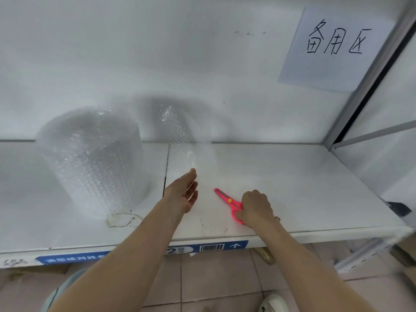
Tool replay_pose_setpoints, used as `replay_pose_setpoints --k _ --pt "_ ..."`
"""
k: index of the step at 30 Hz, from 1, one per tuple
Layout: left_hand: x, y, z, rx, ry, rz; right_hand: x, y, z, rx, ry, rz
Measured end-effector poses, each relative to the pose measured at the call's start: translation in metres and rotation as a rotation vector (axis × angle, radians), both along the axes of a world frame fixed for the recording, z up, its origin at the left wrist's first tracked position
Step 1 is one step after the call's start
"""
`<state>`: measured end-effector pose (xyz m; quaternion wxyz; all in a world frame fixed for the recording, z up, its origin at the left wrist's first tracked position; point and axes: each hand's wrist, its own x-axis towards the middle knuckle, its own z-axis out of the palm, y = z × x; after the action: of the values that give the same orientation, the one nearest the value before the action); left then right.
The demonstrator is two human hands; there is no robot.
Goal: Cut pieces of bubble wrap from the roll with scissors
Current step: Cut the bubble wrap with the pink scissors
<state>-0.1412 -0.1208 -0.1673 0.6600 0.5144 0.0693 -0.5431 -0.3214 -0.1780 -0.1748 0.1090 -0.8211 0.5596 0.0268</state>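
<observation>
Likely early: the bubble wrap roll (94, 158) stands upright on the shelf (292, 188), a loose sheet (180, 154) just right of it. Left hand (184, 194) reaches open toward that sheet; right hand (256, 208) grips pink scissors (227, 200) right of the roll, blades closed.

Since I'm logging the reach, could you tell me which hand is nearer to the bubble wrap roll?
Left. The left hand hovers open just right of the bubble wrap roll; the right hand is farther right, gripping the pink scissors.
</observation>
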Motion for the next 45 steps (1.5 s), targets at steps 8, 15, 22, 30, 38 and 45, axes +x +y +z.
replay_pose_setpoints --k 8,15,22,30,38,45 --pt "0.003 0.001 0.003 -0.06 0.018 0.004 -0.001 0.004 0.011 -0.044 -0.268 -0.136" --pt "0.005 -0.001 0.004 -0.158 0.034 -0.033 0.022 0.037 0.012 0.529 -1.162 -0.388" --pt "0.007 -0.004 0.006 -0.202 0.036 -0.056 0.036 0.072 0.009 0.932 -1.252 -0.506" --pt "0.013 -0.002 0.01 -0.224 0.046 -0.04 0.041 0.096 0.015 1.112 -1.259 -0.502" --pt "0.011 -0.001 0.012 -0.226 0.07 -0.038 0.048 0.094 0.019 1.064 -1.251 -0.348" --pt "0.012 -0.002 0.008 -0.191 0.06 -0.009 0.056 0.082 0.014 0.941 -1.215 -0.285"
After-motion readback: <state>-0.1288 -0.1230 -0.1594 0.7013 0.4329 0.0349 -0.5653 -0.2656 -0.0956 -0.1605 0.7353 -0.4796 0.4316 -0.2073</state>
